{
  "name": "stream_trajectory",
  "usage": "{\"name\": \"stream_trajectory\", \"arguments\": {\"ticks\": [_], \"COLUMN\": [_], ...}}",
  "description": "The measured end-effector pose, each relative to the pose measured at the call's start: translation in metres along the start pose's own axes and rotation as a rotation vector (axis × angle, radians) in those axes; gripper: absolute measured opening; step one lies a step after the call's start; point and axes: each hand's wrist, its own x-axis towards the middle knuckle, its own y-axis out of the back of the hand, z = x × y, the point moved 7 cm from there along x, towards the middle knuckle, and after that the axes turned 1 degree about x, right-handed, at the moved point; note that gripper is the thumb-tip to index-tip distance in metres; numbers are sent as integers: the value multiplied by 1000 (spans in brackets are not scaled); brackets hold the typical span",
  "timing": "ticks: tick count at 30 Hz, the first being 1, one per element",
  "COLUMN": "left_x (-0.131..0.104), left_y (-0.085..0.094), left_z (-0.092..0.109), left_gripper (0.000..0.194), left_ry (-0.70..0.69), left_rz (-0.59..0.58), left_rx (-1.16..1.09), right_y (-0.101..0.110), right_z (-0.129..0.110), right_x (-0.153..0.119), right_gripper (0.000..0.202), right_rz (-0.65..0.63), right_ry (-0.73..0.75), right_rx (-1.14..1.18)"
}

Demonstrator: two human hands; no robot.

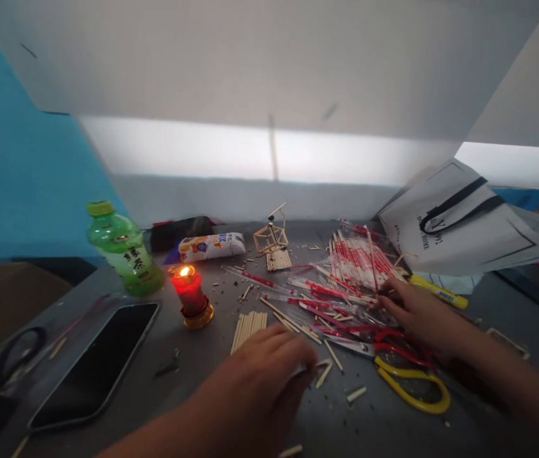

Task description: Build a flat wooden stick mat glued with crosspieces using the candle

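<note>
Your right hand (412, 310) pinches a red-marked stick (371, 259); your left hand (269, 362) is curled, contents indeterminable. Toward the desk (345, 432) rear, the stick frame (272, 239) stands assembled; a stick row (249, 327) lies aligned, packeted sticks (352, 257) apparently unused

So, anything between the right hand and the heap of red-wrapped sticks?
Nothing visible: the right hand is at the near-right edge of the red-wrapped sticks. The scissors lie nearer the camera, not between.

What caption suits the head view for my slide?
Left hand by pale, thin wooden sticks, right hand by red-and-clear plastic wrappers, a red candle burning on the grey table.
</note>
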Motion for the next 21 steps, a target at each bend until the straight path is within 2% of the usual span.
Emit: {"name": "stream_trajectory", "arguments": {"ticks": [2,4,7,10,13,16,19,21], "left_x": [32,69,121,153,162,161,162,161], "left_y": [-15,-32,-56,-77,-91,-93,-83,-69], "left_z": [16,21,1,-29,-50,-58,-56,-50], "left_gripper": [24,28,46,33,32,32,32,32], "left_ry": [-119,-233,-223,-146,-88,-40,5,28], "left_rz": [-71,-127,-168,-209,-247,-238,-178,-110], "left_rx": [86,201,226,213,162,96,26,-24], "right_y": [-5,-8,-7,-2,7,17,21,21], "right_z": [-7,-13,-15,-3,15,24,18,6], "right_x": [-1,-2,-3,-4,-8,-17,-26,-31], "right_gripper": [14,17,21,23,23,28,46,44], "right_rz": [-69,-130,-172,-152,-81,-35,-38,-43], "right_ry": [35,77,117,97,46,24,-1,-6], "right_rx": [22,51,103,138,136,122,134,158]}}
